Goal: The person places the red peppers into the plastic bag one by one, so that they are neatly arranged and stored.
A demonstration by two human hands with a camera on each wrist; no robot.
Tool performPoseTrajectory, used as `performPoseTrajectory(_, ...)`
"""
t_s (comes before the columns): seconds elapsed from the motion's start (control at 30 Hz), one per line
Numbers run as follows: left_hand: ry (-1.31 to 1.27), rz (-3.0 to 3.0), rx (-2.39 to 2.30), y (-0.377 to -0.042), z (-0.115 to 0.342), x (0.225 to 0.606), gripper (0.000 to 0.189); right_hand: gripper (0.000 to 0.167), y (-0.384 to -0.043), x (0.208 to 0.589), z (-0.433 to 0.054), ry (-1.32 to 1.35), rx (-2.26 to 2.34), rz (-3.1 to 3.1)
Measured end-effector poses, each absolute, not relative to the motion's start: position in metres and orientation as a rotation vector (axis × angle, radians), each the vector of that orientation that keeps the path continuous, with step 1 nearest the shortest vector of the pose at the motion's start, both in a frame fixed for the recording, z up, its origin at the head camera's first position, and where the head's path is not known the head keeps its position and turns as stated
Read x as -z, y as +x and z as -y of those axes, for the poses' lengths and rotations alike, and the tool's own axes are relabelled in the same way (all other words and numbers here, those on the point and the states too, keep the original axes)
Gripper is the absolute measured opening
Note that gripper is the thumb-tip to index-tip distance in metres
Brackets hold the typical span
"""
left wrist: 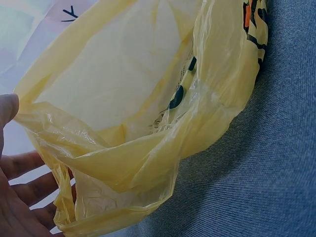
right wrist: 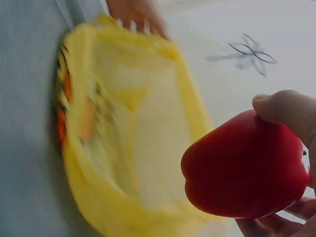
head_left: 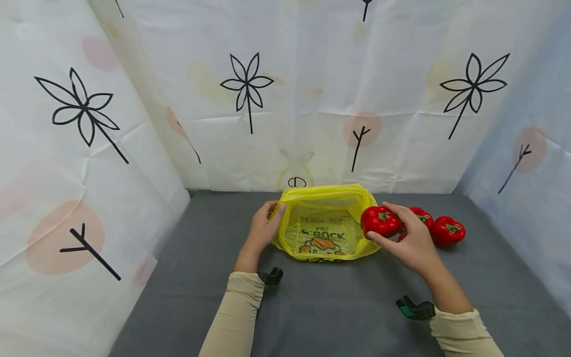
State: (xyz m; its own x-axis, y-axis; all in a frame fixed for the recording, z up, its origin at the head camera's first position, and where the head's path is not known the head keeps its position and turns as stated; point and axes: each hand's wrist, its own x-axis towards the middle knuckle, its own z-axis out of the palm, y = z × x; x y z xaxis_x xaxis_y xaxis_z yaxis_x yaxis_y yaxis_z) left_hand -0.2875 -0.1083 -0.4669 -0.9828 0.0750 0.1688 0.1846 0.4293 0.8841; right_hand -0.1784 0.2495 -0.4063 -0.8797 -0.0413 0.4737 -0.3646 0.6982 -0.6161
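Note:
A yellow plastic bag (head_left: pixel 327 253) lies on the grey table with its mouth held wide toward me and printing showing inside. At its left side my left hand (head_left: pixel 264 224) grips the rim, thumb (left wrist: pixel 7 109) on the near side and fingers (left wrist: pixel 34 190) behind the thin film. My right hand (head_left: pixel 412 243) holds a red bell pepper (head_left: pixel 379 221) between thumb and fingers, at the right edge of the bag's mouth. In the right wrist view the same bell pepper (right wrist: pixel 244 168) shows its smooth side, with the bag (right wrist: pixel 86 197) blurred beyond it.
More red bell peppers (head_left: pixel 447 231) sit on the table right of the bag, partly hidden by my right hand. Grey cloth (head_left: pixel 330 307) covers the table. White patterned sheets (head_left: pixel 303 99) hang at the back and on both sides.

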Motion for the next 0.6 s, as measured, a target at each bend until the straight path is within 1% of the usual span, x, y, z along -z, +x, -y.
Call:
performPoseTrajectory(0.2, -0.251, 2.552, 1.615, -0.286, 0.107, 0.467, 0.063, 0.076, -0.216, 0.438, -0.201, 0.404, -1.179, 2.570)
performPoseTrajectory(0.3, -0.256, 2.545, 1.624, -0.286, 0.107, 0.468, 0.063, 0.079, -0.230, 0.450, -0.180, 0.401, -1.190, 2.593)
performPoseTrajectory(0.47, -0.266, 2.542, 1.625, -0.286, 0.108, 0.470, 0.061, 0.084, -0.249, 0.458, -0.156, 0.325, -1.222, 2.621)
performPoseTrajectory(0.6, -0.267, 2.541, 1.621, -0.287, 0.109, 0.468, 0.060, 0.084, -0.263, 0.460, -0.142, 0.293, -1.257, 2.633)
